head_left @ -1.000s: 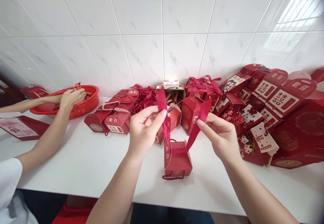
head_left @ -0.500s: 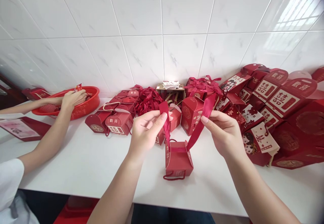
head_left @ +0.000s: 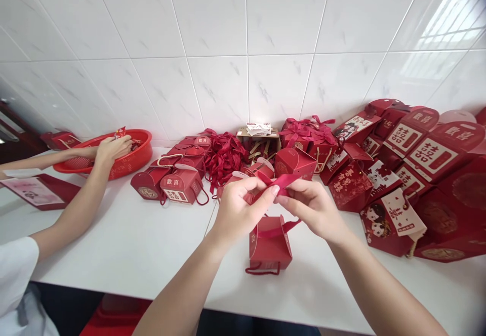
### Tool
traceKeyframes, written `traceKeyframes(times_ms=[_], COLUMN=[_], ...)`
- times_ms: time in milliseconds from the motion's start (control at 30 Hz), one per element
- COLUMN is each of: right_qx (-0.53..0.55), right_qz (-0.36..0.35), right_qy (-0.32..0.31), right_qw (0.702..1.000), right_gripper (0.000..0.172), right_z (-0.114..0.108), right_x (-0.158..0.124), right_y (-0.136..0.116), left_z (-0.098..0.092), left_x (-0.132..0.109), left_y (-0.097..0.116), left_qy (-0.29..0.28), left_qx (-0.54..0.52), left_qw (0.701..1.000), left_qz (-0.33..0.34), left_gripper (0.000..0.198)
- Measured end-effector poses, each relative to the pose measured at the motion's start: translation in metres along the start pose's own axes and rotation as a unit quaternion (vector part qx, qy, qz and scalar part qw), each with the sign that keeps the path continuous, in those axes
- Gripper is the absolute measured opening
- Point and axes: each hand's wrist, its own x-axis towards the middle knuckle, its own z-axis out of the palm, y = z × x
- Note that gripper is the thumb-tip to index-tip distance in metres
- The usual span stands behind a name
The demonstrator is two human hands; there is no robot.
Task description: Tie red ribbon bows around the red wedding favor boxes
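Note:
A small red gift box (head_left: 270, 250) stands on the white table in front of me, a dark red cord hanging from its near side. A red ribbon (head_left: 286, 179) runs up from the box's top to my hands. My left hand (head_left: 243, 205) pinches the ribbon between thumb and fingers, above and just left of the box. Close beside it on the right, my right hand (head_left: 313, 207) grips the ribbon as well. There the ribbon's two ends cross; the fingers hide part of the crossing.
Red gift boxes (head_left: 181, 184) and a heap of ribbons (head_left: 226, 155) lie behind my hands. A pile of larger boxes (head_left: 440, 154) fills the right. At left, another person's hand (head_left: 114, 149) reaches into a red plastic basket (head_left: 131, 164). The tiled wall (head_left: 212, 88) bounds the back.
My hands have come together from either side above the box. The ribbon's ends, held apart before, now cross between my fingers.

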Motion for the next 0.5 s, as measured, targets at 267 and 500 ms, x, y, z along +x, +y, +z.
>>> traceKeyframes(times_ms=[267,500], right_qx=[-0.081,-0.419], right_qz=[-0.046,-0.339], right_qy=[-0.016,-0.103], right_qw=[0.996,0.836], right_gripper=[0.026,0.031], right_z=[-0.013,-0.043], right_x=[-0.002,-0.006], right_y=[0.020,0.035], left_z=[-0.014,-0.021], left_x=[-0.002,-0.002], left_y=[-0.010,-0.029], left_qy=[-0.103,-0.085], left_qx=[-0.046,-0.177], left_qw=[0.991,0.967], left_qz=[-0.073,-0.160], left_gripper=[0.022,0.028])
